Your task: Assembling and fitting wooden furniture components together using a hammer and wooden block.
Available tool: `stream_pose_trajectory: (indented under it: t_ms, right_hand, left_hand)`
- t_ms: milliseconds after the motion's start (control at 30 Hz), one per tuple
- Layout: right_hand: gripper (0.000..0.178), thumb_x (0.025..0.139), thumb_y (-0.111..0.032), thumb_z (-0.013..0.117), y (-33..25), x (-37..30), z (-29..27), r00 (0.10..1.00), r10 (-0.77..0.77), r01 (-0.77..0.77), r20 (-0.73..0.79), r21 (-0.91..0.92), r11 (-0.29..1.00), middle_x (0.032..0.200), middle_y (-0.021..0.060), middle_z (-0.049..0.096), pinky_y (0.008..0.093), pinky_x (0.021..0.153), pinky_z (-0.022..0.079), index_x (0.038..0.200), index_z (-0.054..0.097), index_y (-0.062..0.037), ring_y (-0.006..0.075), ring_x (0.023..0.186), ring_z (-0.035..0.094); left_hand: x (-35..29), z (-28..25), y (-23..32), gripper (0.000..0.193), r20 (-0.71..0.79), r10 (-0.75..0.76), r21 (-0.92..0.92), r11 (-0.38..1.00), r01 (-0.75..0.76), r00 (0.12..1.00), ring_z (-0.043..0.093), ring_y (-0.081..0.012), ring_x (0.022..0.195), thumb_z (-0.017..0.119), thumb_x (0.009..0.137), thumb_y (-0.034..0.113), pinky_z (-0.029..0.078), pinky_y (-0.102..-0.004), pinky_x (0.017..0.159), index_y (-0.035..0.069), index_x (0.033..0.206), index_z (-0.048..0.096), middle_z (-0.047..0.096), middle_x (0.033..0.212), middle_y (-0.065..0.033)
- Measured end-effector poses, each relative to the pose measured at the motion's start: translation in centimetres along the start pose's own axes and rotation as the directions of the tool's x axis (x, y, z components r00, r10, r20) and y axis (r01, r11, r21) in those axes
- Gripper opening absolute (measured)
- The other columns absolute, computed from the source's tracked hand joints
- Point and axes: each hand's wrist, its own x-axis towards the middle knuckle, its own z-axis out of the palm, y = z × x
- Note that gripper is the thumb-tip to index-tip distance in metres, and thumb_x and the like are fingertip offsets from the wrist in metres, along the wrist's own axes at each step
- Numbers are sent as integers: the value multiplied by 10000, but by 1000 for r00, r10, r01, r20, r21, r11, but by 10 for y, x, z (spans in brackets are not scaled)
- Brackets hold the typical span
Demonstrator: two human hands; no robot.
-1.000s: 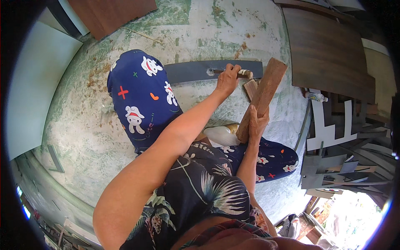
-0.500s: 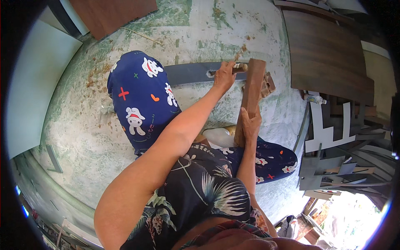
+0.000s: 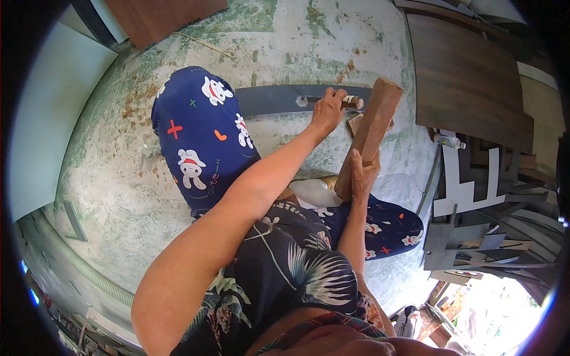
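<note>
My left hand (image 3: 328, 111) is closed round a chisel (image 3: 354, 102) with a wooden handle, held low over a dark grey board (image 3: 264, 99) on the floor. The chisel's blade points left, toward a pale, chipped spot (image 3: 302, 101) in the board. My right hand (image 3: 364, 173) grips the lower part of a long, squared wooden block (image 3: 376, 121). Its upper end leans away to the right, with a gap between it and the chisel's butt. Partly hidden behind the block, a smaller brown wood piece (image 3: 355, 123) lies at the board's near edge.
Brown wood panels (image 3: 469, 74) and many offcuts (image 3: 499, 228) are stacked along the right. A small bottle (image 3: 449, 141) lies by them. Shavings (image 3: 139, 98) litter the worn floor. At left are a pale panel (image 3: 65, 113) and a ribbed hose (image 3: 83, 267).
The wooden block has swung right, away from the chisel's handle, and tilted more. My left hand and the chisel have shifted slightly right, uncovering more of the chipped spot.
</note>
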Motion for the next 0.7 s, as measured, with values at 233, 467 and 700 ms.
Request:
stream_pose_trajectory:
  t_ms: [233, 467, 700]
  right_hand:
    - [478, 822, -203, 716, 2, -1, 2, 997, -64, 66, -44, 41, 997, 1000, 107, 647, 329, 801, 489, 1218, 552, 7, 184, 892, 600]
    - [466, 825, -197, 716, 1, -2, 1, 998, -49, 51, -50, 37, 998, 996, 105, 646, 325, 795, 489, 1208, 552, 12, 180, 884, 600]
    - [489, 822, -177, 707, -5, -3, 4, 996, -73, 75, -59, 45, 996, 984, 117, 648, 333, 784, 501, 1238, 540, 20, 186, 883, 611]
  left_hand:
    - [2, -5, 3, 409, -11, -22, -28, 999, 21, 1000, 607, -414, 947, 694, 778, 49, 513, -480, 799, 110, 1146, 528, 537, 1099, -171]
    - [5, -4, 3, 387, -68, -46, -29, 999, 44, 997, 609, -413, 937, 694, 788, 55, 511, -479, 806, 102, 1139, 538, 548, 1080, -170]
    - [10, -9, 1, 396, -90, -74, -47, 996, 70, 993, 599, -409, 966, 698, 790, 56, 505, -476, 824, 90, 1150, 536, 544, 1093, -180]
